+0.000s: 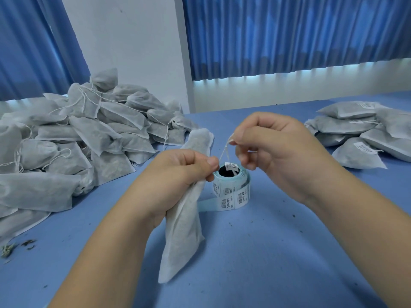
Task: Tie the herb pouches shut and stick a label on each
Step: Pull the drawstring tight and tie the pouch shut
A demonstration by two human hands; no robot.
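Note:
My left hand (178, 181) grips a white fabric herb pouch (184, 230) around its middle, above the blue table. The pouch hangs lengthwise, one end pointing away from me and the other down toward me. Its thin white drawstring (224, 152) runs up from my left thumb to my right hand (273, 156), which pinches the string between thumb and fingers. A roll of barcode labels (232, 190) stands on the table just behind and between both hands, with a loose strip trailing off to its left.
A large heap of pouches with loose drawstrings (73, 141) fills the left of the table (266, 252). A smaller stack of pouches bearing labels (360, 134) lies at the far right. Dried herb crumbs (13, 247) are scattered near the left edge. Blue curtains hang behind.

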